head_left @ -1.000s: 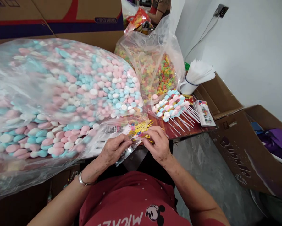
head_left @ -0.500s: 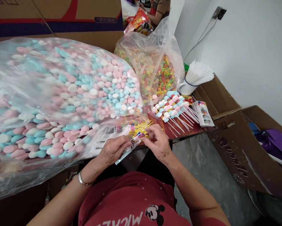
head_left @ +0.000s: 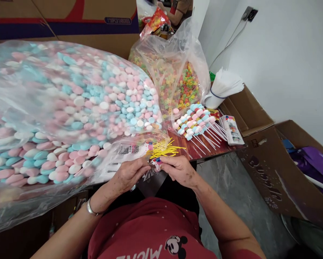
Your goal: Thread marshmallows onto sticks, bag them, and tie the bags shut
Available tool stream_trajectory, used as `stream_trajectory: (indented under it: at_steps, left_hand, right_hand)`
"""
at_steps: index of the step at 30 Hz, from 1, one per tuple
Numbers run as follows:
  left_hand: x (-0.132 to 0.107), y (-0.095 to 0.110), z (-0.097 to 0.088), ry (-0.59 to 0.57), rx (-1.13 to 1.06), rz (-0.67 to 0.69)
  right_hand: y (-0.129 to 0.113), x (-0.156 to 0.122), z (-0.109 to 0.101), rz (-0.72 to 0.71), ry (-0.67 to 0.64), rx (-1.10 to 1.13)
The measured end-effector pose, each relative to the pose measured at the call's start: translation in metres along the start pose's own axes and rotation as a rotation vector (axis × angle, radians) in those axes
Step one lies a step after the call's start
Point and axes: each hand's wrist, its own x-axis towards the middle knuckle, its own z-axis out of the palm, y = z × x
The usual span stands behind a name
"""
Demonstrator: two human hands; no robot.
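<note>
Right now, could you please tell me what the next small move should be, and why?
Perhaps the right hand could take a yellow strip while the left hand holds on: both pinch the printed plastic, and strips lie just beyond.

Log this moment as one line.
left hand: pinches printed bag | right hand: pinches same bag | just beyond: yellow strips | farther right: marshmallow skewers

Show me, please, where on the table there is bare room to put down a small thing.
A narrow strip of table is bare between the yellow ties and the marshmallow skewers, at the front edge. Crowded: the left, under the big marshmallow bag; the back, with the bag of coloured rings; the right, with the white mug and printed packets.
</note>
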Motion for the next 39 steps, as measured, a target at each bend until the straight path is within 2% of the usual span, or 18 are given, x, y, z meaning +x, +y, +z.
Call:
stream_trajectory:
  at_steps: [2,7,10,13,15,18,20,21,24,27,30,33,36,39]
  left_hand:
    - [-0.002,0.000,-0.001,0.013,-0.008,-0.001]
    - [-0.003,0.001,-0.004,0.036,0.016,0.065]
    - [0.001,0.004,-0.002,0.039,0.066,0.109]
    - [0.005,0.005,0.000,0.063,0.061,0.110]
    - [0.006,0.005,0.001,0.070,-0.008,0.076]
    - [0.006,0.004,0.000,0.061,-0.156,-0.063]
    - [0.004,0.003,-0.001,0.071,-0.252,-0.183]
    - [0.003,0.002,0.000,0.089,-0.302,-0.230]
    - [-0.003,-0.003,0.003,0.156,-0.443,-0.330]
    - [-0.007,-0.007,0.007,0.200,-0.556,-0.414]
    - [-0.007,-0.008,0.008,0.225,-0.626,-0.487]
    - [-0.007,-0.006,0.006,0.188,-0.625,-0.541]
    - [-0.005,-0.005,0.001,0.151,-0.593,-0.568]
    - [-0.002,-0.004,-0.005,0.152,-0.568,-0.575]
  right_hand:
    - [0.001,-0.001,-0.002,-0.026,-0.013,0.024]
    - [-0.003,-0.002,-0.014,-0.029,-0.152,0.039]
    - [-0.002,-0.003,-0.015,-0.022,-0.163,0.077]
    - [0.000,-0.006,-0.012,-0.051,-0.104,0.008]
    - [-0.002,-0.008,-0.016,-0.116,0.070,-0.094]
    - [-0.004,-0.009,-0.042,-0.203,0.473,-0.392]
    - [-0.001,-0.008,-0.071,-0.170,0.640,-0.763]
    - [0.002,-0.007,-0.086,-0.132,0.674,-0.943]
    - [0.014,-0.003,-0.120,0.035,0.542,-1.337]
    - [0.023,-0.002,-0.131,0.143,0.407,-1.532]
    - [0.027,-0.001,-0.129,0.114,0.341,-1.584]
    - [0.028,-0.002,-0.126,0.057,0.320,-1.570]
    - [0.024,-0.004,-0.126,-0.036,0.464,-1.499]
    - [0.011,-0.010,-0.121,-0.247,0.584,-1.317]
